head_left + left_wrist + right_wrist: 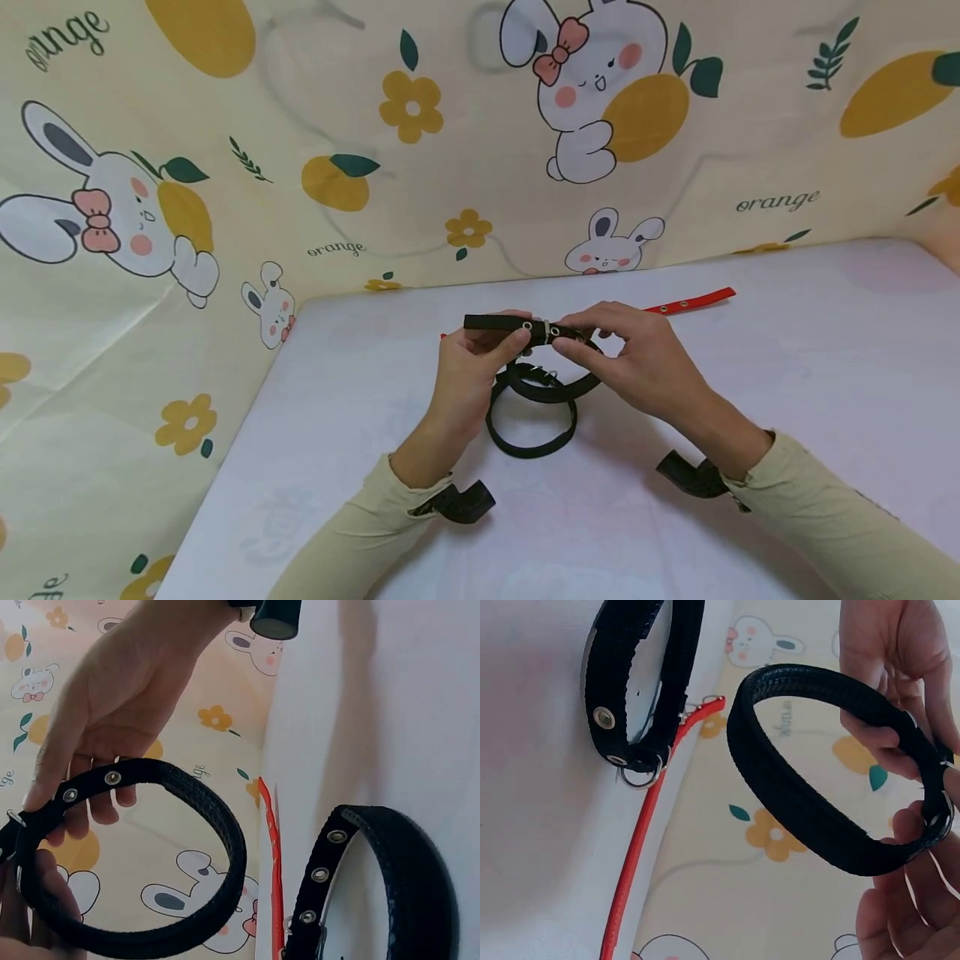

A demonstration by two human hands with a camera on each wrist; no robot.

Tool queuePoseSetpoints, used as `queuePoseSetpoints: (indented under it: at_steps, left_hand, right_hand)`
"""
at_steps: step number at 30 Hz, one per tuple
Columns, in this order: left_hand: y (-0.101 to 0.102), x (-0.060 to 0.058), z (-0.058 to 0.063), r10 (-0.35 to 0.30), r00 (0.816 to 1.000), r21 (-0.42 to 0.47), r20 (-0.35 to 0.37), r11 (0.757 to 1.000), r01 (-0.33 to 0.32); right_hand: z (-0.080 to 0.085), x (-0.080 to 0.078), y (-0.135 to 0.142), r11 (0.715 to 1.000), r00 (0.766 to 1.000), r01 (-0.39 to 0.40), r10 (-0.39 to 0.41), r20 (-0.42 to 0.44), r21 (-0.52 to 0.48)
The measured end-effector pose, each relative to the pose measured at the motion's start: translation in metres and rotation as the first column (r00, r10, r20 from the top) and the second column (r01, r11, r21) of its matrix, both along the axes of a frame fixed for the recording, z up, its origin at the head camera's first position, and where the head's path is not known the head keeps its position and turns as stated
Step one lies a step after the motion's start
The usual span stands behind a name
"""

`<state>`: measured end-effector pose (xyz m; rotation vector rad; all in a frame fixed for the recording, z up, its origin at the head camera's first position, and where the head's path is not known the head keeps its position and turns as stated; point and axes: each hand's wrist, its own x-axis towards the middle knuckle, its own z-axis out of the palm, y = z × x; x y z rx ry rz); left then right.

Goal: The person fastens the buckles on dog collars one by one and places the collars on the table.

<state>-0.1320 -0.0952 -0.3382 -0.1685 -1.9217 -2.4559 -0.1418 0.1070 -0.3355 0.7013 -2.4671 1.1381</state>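
Observation:
A black dog collar (551, 396) with metal eyelets is held up over the table by both hands, its strap closed in a loop. My left hand (468, 379) pinches the strap left of the metal buckle (548, 332), with the strap's end sticking out past the thumb. On the other side of the buckle, my right hand (652, 358) pinches the strap between thumb and fingers. A second black collar (528, 452) stands in a loop on the table below, apart from the hands. Behind them lies a red collar (693, 302), stretched out and partly hidden by the hands.
The white table (337, 417) meets a cloth backdrop (450, 167) printed with rabbits and oranges at its back and left. Each wrist wears a dark camera mount, the left one (465, 502) and the right one (690, 475) both hanging low over the table.

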Motion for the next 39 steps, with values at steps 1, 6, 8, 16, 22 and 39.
queuePoseSetpoints:
  at_steps: [1,6,8,16,22,39]
  left_hand:
    - [0.0003,0.0001,-0.0005,0.0,1.0,-0.001,-0.003,1.0,0.0]
    - [0.0018,0.0004,-0.0014,-0.008,1.0,-0.011,0.005,1.0,0.008]
    - [0.0019,0.0009,-0.001,-0.014,1.0,-0.017,0.004,1.0,0.014]
    - [0.0002,0.0018,0.0001,-0.05,0.999,-0.091,0.02,0.994,0.052]
    - [-0.0005,0.0,-0.0023,-0.052,0.998,-0.084,0.02,0.995,0.053]
    - [-0.0008,-0.0009,-0.0038,-0.037,0.998,-0.113,-0.047,0.993,0.031]
  right_hand:
    - [0.0,0.0001,-0.0001,1.0,1.0,-0.003,0.003,0.004,0.001]
    - [0.0005,0.0007,-0.0005,0.999,0.999,-0.037,0.037,-0.022,-0.004]
    - [0.0005,0.0009,-0.0005,0.999,0.998,-0.039,0.039,-0.043,-0.01]
    - [-0.0002,0.0014,-0.0008,0.998,0.995,-0.004,-0.002,-0.104,-0.057]
    - [0.0,-0.0003,0.0006,0.992,0.998,0.011,-0.019,-0.057,-0.128]
    - [0.0055,0.0011,0.0029,0.992,0.99,0.02,-0.002,0.142,-0.125]
